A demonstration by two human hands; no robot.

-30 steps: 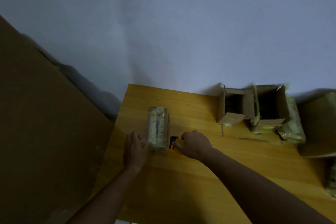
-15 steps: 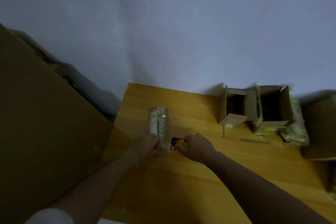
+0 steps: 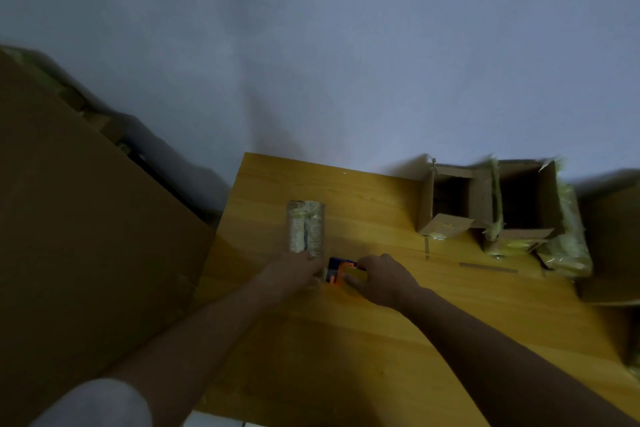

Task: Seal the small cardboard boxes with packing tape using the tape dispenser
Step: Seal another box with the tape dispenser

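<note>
1. Nearest me on the desk (image 3: 381, 350), I see my right hand (image 3: 384, 279) curled around the orange and blue tape dispenser (image 3: 341, 270), gripping it.
2. Just left of it, my left hand (image 3: 294, 272) rests at the near end of the taped small box (image 3: 306, 230); whether its fingers pinch the box or only press it, I cannot tell.
3. The dispenser sits between both hands, just beside that box's near end.
4. Farther off to the right of my right hand, two open cardboard boxes (image 3: 491, 204) stand side by side against the wall (image 3: 346, 62), flaps raised.
5. Left of my left hand leans a large cardboard sheet (image 3: 86, 236).
</note>
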